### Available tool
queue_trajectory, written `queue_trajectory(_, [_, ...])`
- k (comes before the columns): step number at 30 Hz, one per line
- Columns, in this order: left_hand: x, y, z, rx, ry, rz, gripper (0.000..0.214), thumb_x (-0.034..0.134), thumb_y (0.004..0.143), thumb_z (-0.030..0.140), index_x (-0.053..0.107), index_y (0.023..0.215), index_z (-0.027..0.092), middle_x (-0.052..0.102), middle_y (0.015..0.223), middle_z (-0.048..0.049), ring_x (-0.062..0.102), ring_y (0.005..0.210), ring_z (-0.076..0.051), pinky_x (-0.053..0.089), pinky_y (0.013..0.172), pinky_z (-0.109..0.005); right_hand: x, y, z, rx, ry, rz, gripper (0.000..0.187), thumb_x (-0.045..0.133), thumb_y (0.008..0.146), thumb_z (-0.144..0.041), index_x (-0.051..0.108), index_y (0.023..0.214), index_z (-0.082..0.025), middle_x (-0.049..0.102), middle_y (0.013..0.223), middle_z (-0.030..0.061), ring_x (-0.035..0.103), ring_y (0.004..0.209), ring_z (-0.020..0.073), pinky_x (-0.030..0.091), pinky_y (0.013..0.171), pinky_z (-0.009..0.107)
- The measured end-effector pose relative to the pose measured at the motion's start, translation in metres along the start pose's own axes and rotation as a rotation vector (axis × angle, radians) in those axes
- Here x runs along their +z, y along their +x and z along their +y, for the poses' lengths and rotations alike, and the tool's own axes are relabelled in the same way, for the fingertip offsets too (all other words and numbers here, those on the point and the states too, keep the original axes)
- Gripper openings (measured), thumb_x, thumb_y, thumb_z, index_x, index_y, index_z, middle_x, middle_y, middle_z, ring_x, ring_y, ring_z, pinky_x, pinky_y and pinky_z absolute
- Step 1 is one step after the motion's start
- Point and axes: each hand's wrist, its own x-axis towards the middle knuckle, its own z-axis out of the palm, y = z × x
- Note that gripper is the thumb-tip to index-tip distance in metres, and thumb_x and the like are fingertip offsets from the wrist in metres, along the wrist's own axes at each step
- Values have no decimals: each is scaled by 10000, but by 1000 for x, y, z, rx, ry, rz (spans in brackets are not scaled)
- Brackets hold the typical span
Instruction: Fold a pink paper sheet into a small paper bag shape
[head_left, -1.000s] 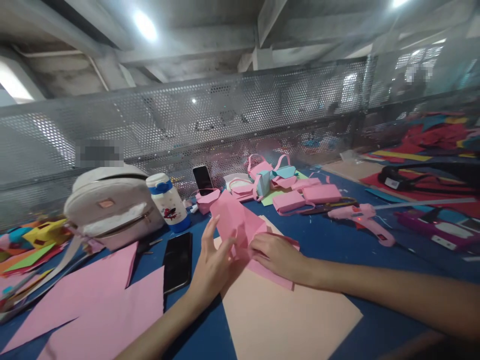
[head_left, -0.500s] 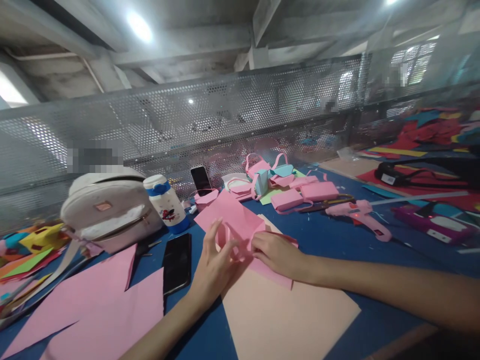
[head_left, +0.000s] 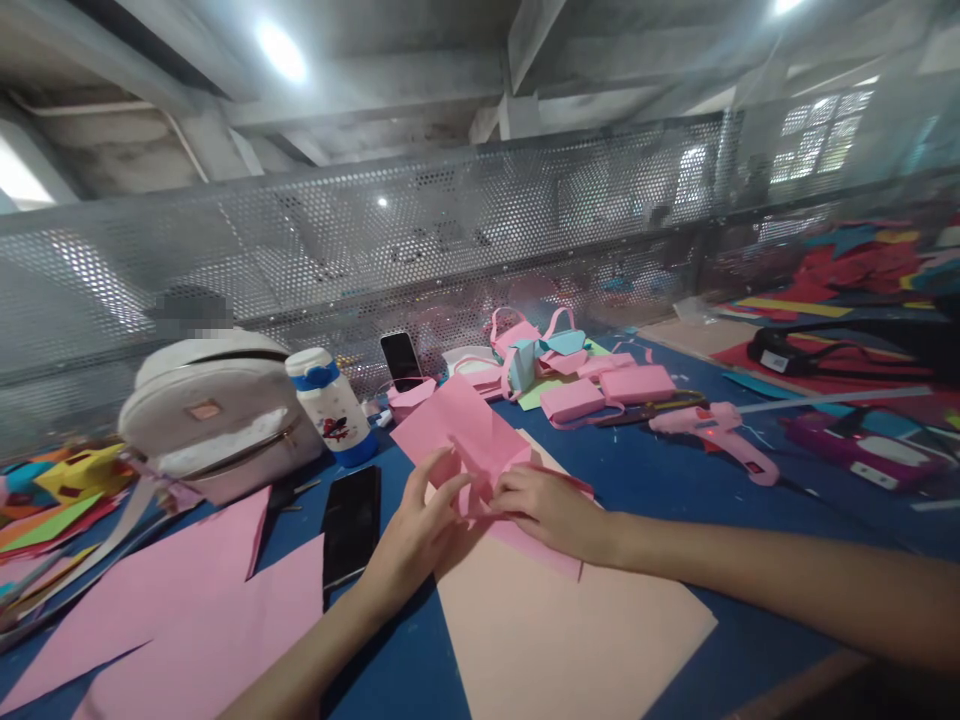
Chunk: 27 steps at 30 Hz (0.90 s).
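In front of me a folded pink paper [head_left: 461,425] stands partly raised above a peach sheet [head_left: 570,630]. My left hand [head_left: 427,510] grips the near left edge of its fold, thumb and fingers curved round it. My right hand [head_left: 555,510] pinches the same fold from the right, fingertips bent onto the paper. The fingertips of both hands almost meet, and the paper between them is partly hidden. Beneath my right hand a lower flap of pink paper sticks out over the peach sheet.
Left are pink sheets [head_left: 187,600], a black phone [head_left: 351,525], a white backpack [head_left: 217,420] and a bottle [head_left: 334,410]. Behind lie pink paper bags [head_left: 637,383] and an upright phone [head_left: 401,358]. A pink glue gun [head_left: 724,432] and purple pouch [head_left: 870,445] lie right; a mesh divider [head_left: 450,220] runs behind.
My right hand has slid slightly left along the fold, closer to the left fingertips. My left hand has shifted a little left, its fingers more closed over the paper.
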Motion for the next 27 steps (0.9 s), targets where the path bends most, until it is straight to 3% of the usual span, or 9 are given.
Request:
queue_trajectory(9, [1,0,2,36,-38,2,471,501,915,45,431,1314,286,284,1486,-142,429,1336,-296,513,979,-444,7,9,2,109,163,-9,186,553,846,-9,672,860,-151,637,932,47,596,910,172,459,845,286])
queue_trajectory(27, [-2,1,0,128,93,11,324,469,960,139,461,1273,223,294,1477,-181,435,1331,-293,540,940,-383,7,8,-1,72,187,-52,251,506,862,9,686,917,-157,608,1007,61,579,961,176,456,895,299])
